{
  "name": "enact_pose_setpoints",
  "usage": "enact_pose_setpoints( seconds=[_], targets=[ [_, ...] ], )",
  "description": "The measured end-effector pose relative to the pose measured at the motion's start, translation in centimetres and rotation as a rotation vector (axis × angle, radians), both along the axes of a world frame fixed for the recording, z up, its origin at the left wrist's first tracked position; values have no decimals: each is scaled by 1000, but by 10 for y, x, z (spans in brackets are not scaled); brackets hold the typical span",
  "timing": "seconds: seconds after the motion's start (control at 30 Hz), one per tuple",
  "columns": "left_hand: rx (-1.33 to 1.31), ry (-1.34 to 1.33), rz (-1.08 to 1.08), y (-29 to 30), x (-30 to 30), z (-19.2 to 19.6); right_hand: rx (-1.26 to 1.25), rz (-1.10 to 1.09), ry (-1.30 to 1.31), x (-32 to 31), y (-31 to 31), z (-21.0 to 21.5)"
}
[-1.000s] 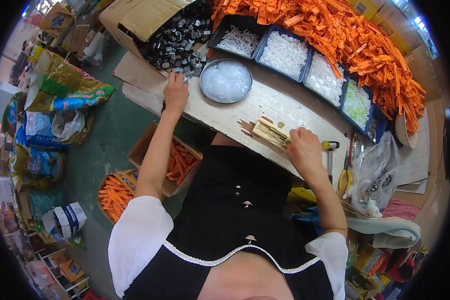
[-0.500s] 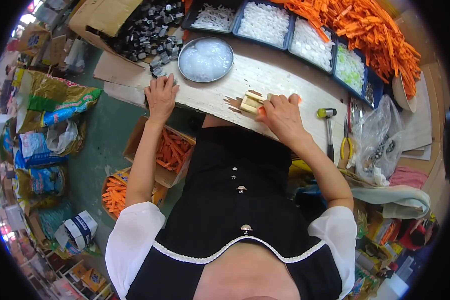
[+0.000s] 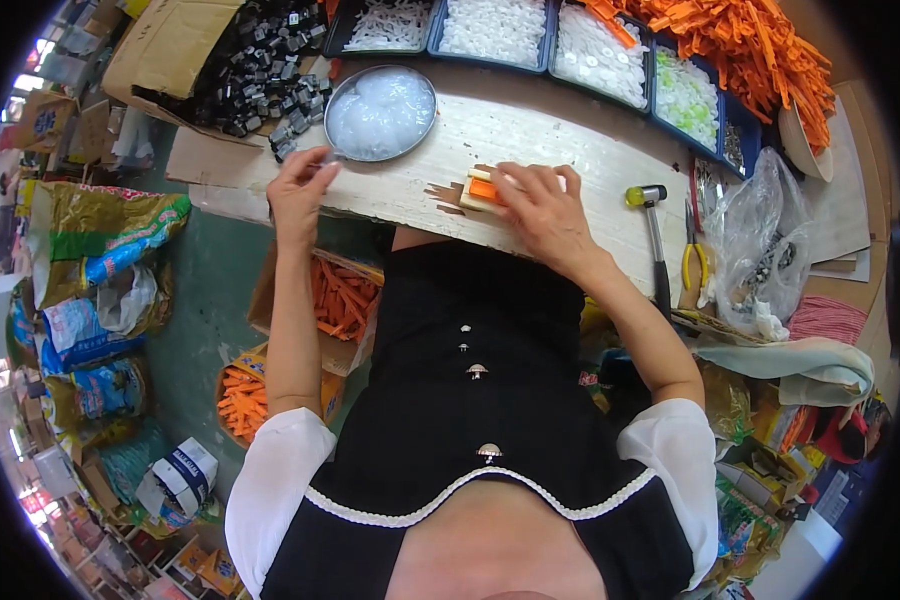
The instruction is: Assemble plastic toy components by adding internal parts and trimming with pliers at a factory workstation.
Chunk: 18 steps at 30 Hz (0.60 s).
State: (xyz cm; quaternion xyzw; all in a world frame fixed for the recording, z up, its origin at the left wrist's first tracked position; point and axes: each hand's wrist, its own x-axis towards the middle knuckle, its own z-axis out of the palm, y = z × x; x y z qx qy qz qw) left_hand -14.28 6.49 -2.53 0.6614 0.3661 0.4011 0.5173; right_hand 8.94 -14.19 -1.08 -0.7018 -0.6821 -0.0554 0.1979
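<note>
My left hand [image 3: 298,195] is raised at the table's edge, below the steel bowl [image 3: 332,108] of clear, glossy small parts. Its thumb and forefinger pinch a small greyish piece [image 3: 333,156], too small to name. To the right, a cream-coloured block fixture [image 3: 472,176] rests on the worn white tabletop. An orange plastic piece [image 3: 483,190] lies in the fixture. My right hand [image 3: 548,212] bends over the fixture's right end with its fingers closed on the orange piece, and hides part of both.
Black-and-metal parts [image 3: 270,80] pile up beside a cardboard box [image 3: 175,50]. Blue trays [image 3: 550,72] of small white and green parts line the back, near an orange heap [image 3: 740,50]. A hammer [image 3: 654,235], yellow-handled pliers [image 3: 694,262] and a plastic bag [image 3: 760,240] lie right.
My left hand has gone from lying on the table edge to a raised pinch. The orange piece now shows inside the fixture by my right hand. The whole view has shifted slightly.
</note>
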Motion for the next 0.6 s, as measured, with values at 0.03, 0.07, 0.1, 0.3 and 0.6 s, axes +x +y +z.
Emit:
enact_pose_setpoints(
  seconds=[0.03, 0.07, 0.1, 0.3, 0.6],
  targets=[
    [-50, -11, -82, -8, 12, 9, -30, 44, -80, -3, -3, -3],
    [-52, -8, -85, -16, 22, 14, -59, 91, -158, -6, -4, -7],
    [-58, 2, -181, -24, 32, 17, -37, 87, -203, -5, -2, -11],
    [98, 164, -527, -39, 76, 24, 41, 45, 7, -1, -2, -10],
    [571, 391, -810, -59, 112, 19, 272, -106, 270, 7, 0, -19]
  ],
)
